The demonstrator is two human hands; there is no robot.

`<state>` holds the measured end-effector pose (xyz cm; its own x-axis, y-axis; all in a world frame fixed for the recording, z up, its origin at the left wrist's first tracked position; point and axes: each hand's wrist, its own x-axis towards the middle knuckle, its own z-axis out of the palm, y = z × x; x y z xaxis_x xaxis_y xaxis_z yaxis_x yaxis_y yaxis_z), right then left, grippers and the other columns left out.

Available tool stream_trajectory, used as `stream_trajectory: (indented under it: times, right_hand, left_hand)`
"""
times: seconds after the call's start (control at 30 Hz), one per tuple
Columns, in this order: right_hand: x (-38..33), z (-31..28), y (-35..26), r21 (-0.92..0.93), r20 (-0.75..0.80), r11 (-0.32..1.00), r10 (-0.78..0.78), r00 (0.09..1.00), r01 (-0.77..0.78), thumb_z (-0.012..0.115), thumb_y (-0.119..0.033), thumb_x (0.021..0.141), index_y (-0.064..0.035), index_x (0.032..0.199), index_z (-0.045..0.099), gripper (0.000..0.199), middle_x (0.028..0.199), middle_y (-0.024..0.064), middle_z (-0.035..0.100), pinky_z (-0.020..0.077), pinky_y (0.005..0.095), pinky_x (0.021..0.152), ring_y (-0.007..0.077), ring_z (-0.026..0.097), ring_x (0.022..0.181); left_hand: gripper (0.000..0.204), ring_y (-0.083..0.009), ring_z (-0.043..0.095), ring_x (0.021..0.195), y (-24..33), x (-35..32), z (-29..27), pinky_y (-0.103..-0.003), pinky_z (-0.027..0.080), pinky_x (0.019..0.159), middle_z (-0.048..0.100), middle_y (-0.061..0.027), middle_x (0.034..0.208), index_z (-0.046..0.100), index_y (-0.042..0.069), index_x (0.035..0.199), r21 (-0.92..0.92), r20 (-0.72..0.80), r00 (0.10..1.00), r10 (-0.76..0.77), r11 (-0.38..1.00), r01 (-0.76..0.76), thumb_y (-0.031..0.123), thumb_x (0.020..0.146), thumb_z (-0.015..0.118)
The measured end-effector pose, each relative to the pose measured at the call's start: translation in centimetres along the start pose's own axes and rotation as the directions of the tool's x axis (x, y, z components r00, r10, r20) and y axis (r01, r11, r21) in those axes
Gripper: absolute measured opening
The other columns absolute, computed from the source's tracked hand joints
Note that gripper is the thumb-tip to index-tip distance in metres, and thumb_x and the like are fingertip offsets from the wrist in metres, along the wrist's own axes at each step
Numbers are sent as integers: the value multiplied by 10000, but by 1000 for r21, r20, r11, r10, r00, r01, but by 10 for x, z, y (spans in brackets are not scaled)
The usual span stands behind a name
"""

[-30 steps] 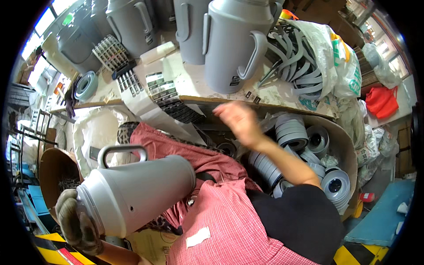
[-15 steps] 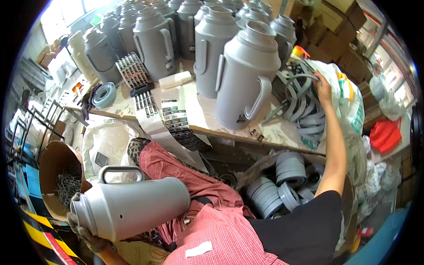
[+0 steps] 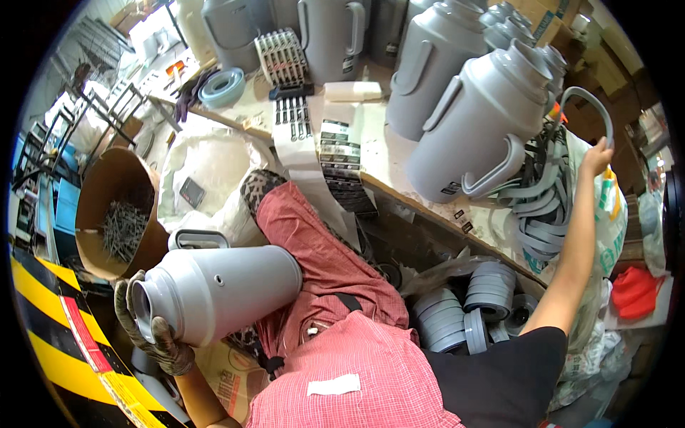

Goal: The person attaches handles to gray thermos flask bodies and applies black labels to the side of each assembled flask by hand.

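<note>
A grey thermos jug shell [image 3: 235, 292] lies on its side across my lap, its open neck to the left and its side handle upward. My gloved left hand [image 3: 160, 339] is closed around the neck rim. My bare right hand [image 3: 598, 158] is raised at the far right, fingers pinched on one end of a curved grey carrying handle [image 3: 605, 114]. Below that hand, a pile of similar grey curved handles [image 3: 544, 232] lies on the table's right end, beside a white plastic bag [image 3: 612, 242].
Several upright grey jug shells [image 3: 478, 125] crowd the table [image 3: 378, 153]. A label strip [image 3: 341, 146] hangs over its front edge. At left stand a carton of screws [image 3: 91, 214] and a yellow-black striped panel [image 3: 43, 314]. Grey ring-shaped parts [image 3: 492, 285] fill a lined container below the table.
My right hand has lifted up and right from the pile, with a curved handle in it. The view has shifted, and the jug's neck has turned more toward me.
</note>
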<state>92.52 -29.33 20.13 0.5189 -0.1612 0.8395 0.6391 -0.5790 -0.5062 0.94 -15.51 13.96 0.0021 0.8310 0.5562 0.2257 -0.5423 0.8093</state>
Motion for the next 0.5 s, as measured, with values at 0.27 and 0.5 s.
stream_trajectory:
  times: [0.27,0.5]
  right_hand:
    - [21,27,6,328,94,720,619,780,-611,603,-231,997,39,1262,587,379,1208,178,662,545,469,858,325,659,1068]
    - [-12,-75,-159,889,-318,440,401,859,124,602,-171,908,28,1063,443,298,781,122,567,519,384,565,248,576,617]
  left_hand:
    - [909,-354,527,1317,-5,-21,6,-543,302,1201,566,-192,1394,386,47,1490,75,-45,998,47,996,-43,572,843,747]
    - [837,-383,536,1307,8,-34,10,-598,289,1207,572,-187,1366,447,95,1424,266,25,973,230,936,-229,566,818,784]
